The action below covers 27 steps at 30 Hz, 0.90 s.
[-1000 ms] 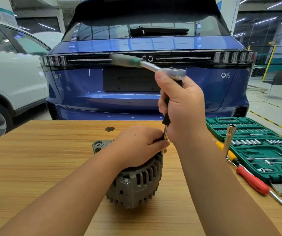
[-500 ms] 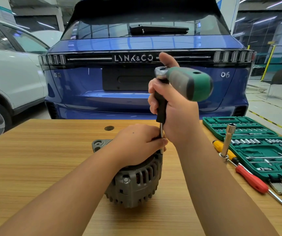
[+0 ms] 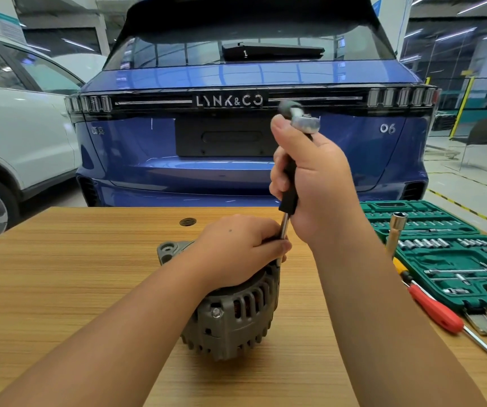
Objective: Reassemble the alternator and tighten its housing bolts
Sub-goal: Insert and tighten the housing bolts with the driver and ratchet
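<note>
A grey alternator (image 3: 236,318) stands on the wooden table (image 3: 60,289), with one housing bolt (image 3: 215,312) showing on its front. My left hand (image 3: 236,248) lies over its top and pinches the lower end of a steel extension bar (image 3: 284,230). That bar rises upright into a black grip, which my right hand (image 3: 315,183) holds. A ratchet head (image 3: 305,121) sits on top, its handle blurred and pointing away to the upper left. The bar's tip and the bolt under it are hidden by my left fingers.
An open green socket case (image 3: 453,254) lies at the right of the table. Beside it are a red-handled screwdriver (image 3: 436,311), a yellow-handled one (image 3: 399,267) and an upright long socket (image 3: 395,230). A blue car (image 3: 236,157) stands behind the table, a white car (image 3: 16,127) at left.
The ratchet handle has swung around: it pointed left, then toward me at the right, and now points away to the upper left. Both hands and the alternator have stayed in place.
</note>
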{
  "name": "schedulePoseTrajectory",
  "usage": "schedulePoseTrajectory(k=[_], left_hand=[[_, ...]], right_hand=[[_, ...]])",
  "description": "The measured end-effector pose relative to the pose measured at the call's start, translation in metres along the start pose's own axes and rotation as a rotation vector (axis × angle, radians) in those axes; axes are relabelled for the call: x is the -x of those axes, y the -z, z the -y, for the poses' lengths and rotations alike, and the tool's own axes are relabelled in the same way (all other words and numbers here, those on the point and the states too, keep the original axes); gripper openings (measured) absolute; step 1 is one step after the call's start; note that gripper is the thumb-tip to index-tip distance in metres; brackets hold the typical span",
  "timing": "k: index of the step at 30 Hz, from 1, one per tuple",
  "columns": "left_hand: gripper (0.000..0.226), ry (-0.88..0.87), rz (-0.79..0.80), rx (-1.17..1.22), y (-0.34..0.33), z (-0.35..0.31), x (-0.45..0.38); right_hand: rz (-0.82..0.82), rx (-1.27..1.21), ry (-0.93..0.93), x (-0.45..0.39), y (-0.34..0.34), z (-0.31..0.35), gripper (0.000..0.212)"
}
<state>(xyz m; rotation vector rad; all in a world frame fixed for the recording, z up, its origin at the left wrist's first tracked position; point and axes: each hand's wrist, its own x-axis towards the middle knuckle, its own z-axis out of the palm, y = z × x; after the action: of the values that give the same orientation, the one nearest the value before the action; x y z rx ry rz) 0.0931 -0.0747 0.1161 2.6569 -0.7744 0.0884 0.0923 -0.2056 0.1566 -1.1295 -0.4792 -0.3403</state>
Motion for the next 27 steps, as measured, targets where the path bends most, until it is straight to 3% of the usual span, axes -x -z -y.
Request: schedulePoseTrajectory(k=[1,3,7,9,17,20,24,27], left_hand=[[0.027,0.001,-0.005,0.011,0.0,0.0,0.0],[0.026,0.002,-0.007,0.029,0.001,0.0,0.001],[0.027,0.01,0.004,0.027,0.002,-0.002,0.002],[0.027,0.011,0.008,0.029,0.002,-0.003,0.002],[0.025,0.005,-0.004,0.052,0.003,-0.002,0.003],[0.025,0.002,-0.006,0.062,0.002,-0.001,0.003],[0.027,-0.015,-0.01,0.033,0.0,0.0,0.002],[0.028,-0.016,-0.011,0.014,-0.001,0.0,0.001]], right_hand=[[0.077,-0.065,-0.045,0.0,0.001,0.001,0.007],[0.19,-0.166,-0.059,0.0,0.003,0.0,0.027],[0.16,-0.023,0.185,0.003,-0.004,-0.006,0.038],[0.154,0.017,0.219,0.004,-0.007,-0.008,0.04],[0.31,-0.292,0.016,0.005,0.002,-0.004,0.042],[0.266,-0.265,-0.028,0.004,-0.001,-0.001,0.048],[0.026,-0.051,0.106,0.008,-0.007,-0.002,0.015],[-0.065,0.045,0.092,0.006,-0.006,-0.002,0.017]])
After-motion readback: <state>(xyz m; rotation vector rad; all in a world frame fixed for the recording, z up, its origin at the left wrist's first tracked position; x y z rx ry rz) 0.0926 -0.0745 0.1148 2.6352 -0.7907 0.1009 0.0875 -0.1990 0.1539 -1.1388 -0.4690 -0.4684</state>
